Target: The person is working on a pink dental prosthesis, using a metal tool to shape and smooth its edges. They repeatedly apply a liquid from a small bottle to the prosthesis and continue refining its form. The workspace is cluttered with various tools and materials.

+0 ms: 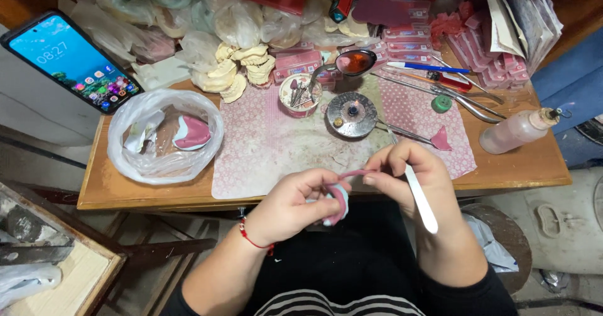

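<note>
Your left hand (290, 204) cups a pale dental cast with a pink wax rim (338, 201) just below the front edge of the wooden worktop (527, 165), while your right hand (407, 179) pinches the wax strip at the top of the cast and grips a white spatula (421, 200) in its palm. The wax looks partly laid round the arch, its upper end not yet pressed down, so the shaping appears under way rather than done. Beyond the cast, on the worktop's patterned mat (264, 152), a small spirit burner (352, 114) stands with a ladle of red wax (355, 63) behind it; to the left sits a plastic bag (135, 159) of casts, farther left a smartphone (69, 60). A squeeze bottle (518, 130) lies to the right.
</note>
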